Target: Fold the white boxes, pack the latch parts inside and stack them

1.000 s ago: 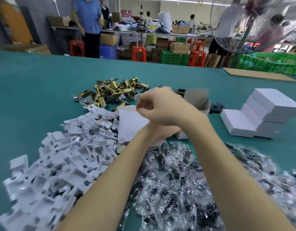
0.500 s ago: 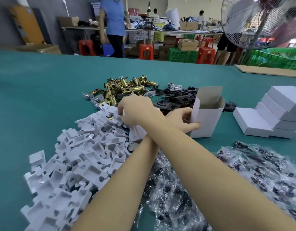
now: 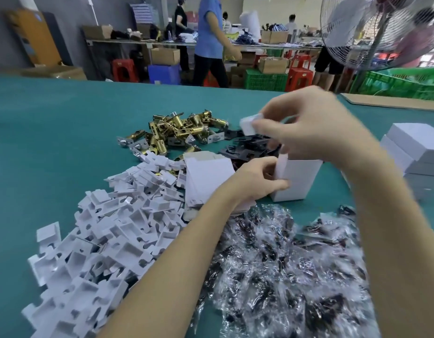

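An upright white box [image 3: 296,180] stands on the green table, and my left hand [image 3: 257,178] grips its left side. Above the box, my right hand [image 3: 308,125] pinches a small white cardboard insert [image 3: 249,124]. Behind the hands lies a heap of brass latch parts [image 3: 176,132], with dark plates [image 3: 250,145] to its right. A stack of flat white box blanks [image 3: 206,181] lies left of my left hand. Finished white boxes [image 3: 413,152] are stacked at the right edge.
A big pile of white cardboard inserts [image 3: 108,230] covers the left front. Clear bags of dark screws [image 3: 284,264] spread across the front middle and right. A fan [image 3: 372,32] stands at the far right. People walk behind the table.
My right hand has lifted from the insert pile, carrying one white insert, and now hovers above the upright box. My left hand stays on the box's side.
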`<state>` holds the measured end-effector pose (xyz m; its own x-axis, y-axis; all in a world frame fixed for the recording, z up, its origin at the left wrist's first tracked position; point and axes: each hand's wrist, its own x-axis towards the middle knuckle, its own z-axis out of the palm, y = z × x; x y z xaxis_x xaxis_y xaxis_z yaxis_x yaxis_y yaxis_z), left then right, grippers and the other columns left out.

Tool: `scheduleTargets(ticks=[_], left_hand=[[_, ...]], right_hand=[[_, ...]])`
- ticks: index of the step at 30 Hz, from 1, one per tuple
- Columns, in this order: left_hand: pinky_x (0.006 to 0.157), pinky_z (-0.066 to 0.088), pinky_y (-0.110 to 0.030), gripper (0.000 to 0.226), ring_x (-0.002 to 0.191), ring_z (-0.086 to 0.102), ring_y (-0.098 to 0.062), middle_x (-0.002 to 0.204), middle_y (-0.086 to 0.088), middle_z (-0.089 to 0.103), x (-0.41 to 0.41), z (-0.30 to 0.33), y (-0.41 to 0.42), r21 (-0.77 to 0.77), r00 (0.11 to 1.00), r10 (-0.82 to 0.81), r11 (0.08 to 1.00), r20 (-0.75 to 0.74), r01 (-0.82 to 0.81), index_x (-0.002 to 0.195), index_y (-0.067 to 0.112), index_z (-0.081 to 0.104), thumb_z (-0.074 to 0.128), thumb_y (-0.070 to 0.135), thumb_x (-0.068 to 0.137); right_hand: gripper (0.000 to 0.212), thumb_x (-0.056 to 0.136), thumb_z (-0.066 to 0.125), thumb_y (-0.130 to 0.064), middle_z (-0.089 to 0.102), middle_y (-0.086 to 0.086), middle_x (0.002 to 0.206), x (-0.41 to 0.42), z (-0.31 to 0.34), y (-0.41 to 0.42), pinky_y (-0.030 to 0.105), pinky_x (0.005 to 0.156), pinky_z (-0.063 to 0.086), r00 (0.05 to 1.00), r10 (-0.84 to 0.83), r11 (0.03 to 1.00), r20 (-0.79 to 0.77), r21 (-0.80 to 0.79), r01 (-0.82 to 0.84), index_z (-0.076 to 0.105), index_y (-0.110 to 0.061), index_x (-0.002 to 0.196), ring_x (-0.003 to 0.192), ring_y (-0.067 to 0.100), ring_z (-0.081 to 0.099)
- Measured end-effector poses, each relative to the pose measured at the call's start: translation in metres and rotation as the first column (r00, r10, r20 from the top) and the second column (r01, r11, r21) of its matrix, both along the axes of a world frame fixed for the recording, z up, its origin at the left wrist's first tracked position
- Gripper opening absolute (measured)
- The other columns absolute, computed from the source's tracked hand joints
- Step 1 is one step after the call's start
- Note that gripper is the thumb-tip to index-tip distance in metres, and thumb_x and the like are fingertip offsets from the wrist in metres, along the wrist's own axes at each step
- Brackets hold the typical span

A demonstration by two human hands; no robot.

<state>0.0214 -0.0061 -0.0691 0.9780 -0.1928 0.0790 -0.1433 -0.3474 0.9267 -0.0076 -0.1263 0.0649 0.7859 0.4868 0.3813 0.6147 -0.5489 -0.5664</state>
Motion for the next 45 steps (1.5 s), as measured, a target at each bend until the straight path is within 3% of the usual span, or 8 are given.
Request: scheduleTargets(ticks=[7,18,24,31,37,40,43,45], left_hand=[[0.096,0.058,-0.045,0.041,0.104,0.07,-0.012,0.111,0.009,0.075,0.003,-0.006,0.001,-0.057,0.999,-0.044,0.997,-0.021,0.043,0.127,0.03,0.065,0.076,0.017,0.09],[0.094,0.059,-0.044,0.041,0.105,0.07,-0.012,0.111,0.008,0.075,0.004,-0.009,0.002,-0.115,0.998,-0.06,0.992,-0.035,0.056,0.126,0.032,0.066,0.077,0.016,0.09],[0.09,0.061,-0.044,0.039,0.101,0.071,-0.012,0.106,0.009,0.076,0.004,-0.011,0.0,-0.16,0.997,-0.064,0.986,-0.048,0.056,0.123,0.034,0.067,0.077,0.014,0.09],[0.08,0.062,-0.032,0.039,0.097,0.072,-0.012,0.104,0.008,0.076,0.003,-0.011,0.0,-0.175,0.998,-0.053,0.984,-0.04,0.045,0.123,0.03,0.067,0.077,0.014,0.09],[0.074,0.059,-0.023,0.041,0.094,0.071,-0.008,0.104,0.009,0.076,0.001,-0.008,0.0,-0.178,0.997,-0.065,0.982,-0.036,0.057,0.125,0.029,0.066,0.076,0.011,0.09],[0.079,0.061,-0.027,0.04,0.099,0.071,-0.011,0.107,0.007,0.076,0.001,-0.007,0.001,-0.19,0.996,-0.081,0.979,-0.045,0.071,0.125,0.028,0.067,0.075,0.008,0.091],[0.088,0.06,-0.028,0.037,0.104,0.071,-0.013,0.111,0.006,0.076,0.001,-0.004,0.005,-0.168,0.992,-0.117,0.98,-0.039,0.108,0.122,0.026,0.067,0.072,0.004,0.092],[0.091,0.058,-0.026,0.036,0.106,0.071,-0.01,0.112,0.009,0.076,0.002,-0.001,0.008,-0.103,0.992,-0.128,0.987,-0.012,0.126,0.12,0.028,0.067,0.072,0.006,0.092]], right_hand=[[0.026,0.091,0.066,-0.004,0.077,0.004,0.072,0.004,0.014,-0.086,0.048,0.079,0.064,0.956,-0.259,0.962,-0.141,0.051,0.268,0.076,-0.027,0.083,0.068,0.022,0.077],[0.012,0.08,0.072,-0.012,0.077,0.001,0.076,0.02,-0.01,-0.069,0.037,0.079,0.063,0.903,-0.419,0.901,-0.092,-0.163,0.402,0.081,-0.02,0.082,0.078,0.018,0.076],[0.022,0.085,0.067,-0.008,0.069,0.0,0.052,0.029,-0.028,-0.056,0.028,0.066,0.061,0.879,-0.469,0.874,-0.08,-0.187,0.449,0.079,-0.018,0.07,0.055,0.008,0.071],[0.021,0.085,0.062,-0.01,0.066,-0.003,0.047,0.033,-0.032,-0.052,0.027,0.057,0.059,0.88,-0.467,0.867,-0.086,-0.242,0.436,0.08,-0.015,0.075,0.062,0.015,0.074],[0.02,0.088,0.062,-0.011,0.075,0.005,0.064,0.029,-0.024,-0.062,0.022,0.05,0.058,0.923,-0.345,0.938,-0.169,-0.083,0.335,0.079,-0.013,0.079,0.056,0.018,0.074],[0.02,0.089,0.061,-0.014,0.074,0.0,0.064,0.038,-0.028,-0.067,0.017,0.045,0.048,0.93,-0.349,0.905,-0.117,0.215,0.366,0.076,-0.02,0.078,0.051,0.015,0.072],[0.019,0.091,0.056,-0.016,0.076,-0.005,0.072,0.057,-0.049,-0.071,0.028,0.064,0.058,0.886,-0.455,0.78,-0.084,0.443,0.443,0.074,-0.022,0.086,0.066,0.013,0.074],[0.023,0.092,0.053,-0.014,0.077,-0.004,0.093,0.071,-0.075,-0.078,0.036,0.087,0.058,0.851,-0.516,0.798,-0.096,0.308,0.518,0.075,-0.021,0.1,0.091,0.016,0.072]])
